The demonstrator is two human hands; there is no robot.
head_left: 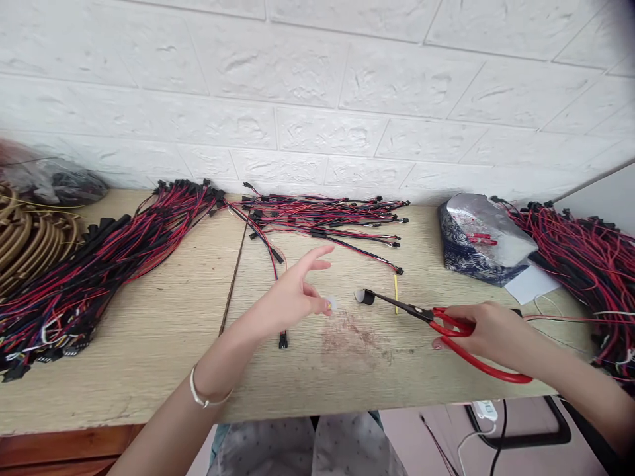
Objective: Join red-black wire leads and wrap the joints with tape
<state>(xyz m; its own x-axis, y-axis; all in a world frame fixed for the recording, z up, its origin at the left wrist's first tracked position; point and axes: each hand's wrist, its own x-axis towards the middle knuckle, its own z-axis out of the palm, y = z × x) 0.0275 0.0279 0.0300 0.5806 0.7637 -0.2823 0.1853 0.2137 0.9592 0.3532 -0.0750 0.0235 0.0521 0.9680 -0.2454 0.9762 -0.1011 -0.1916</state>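
Within right hand [489, 328], part-hidden scissors [425, 315]

Room: bench [169, 330] between left bundle [124, 264] and left hand [292, 291] | Ahead: wires [327, 217], then wall [307, 79] | Right: scissors [421, 313] in right hand [489, 325], then bag [464, 254], right bundle [575, 258]

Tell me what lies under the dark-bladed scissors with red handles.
A thin yellow strip on the pale wood-grain tabletop crosses under the scissors; the part directly beneath them is covered.
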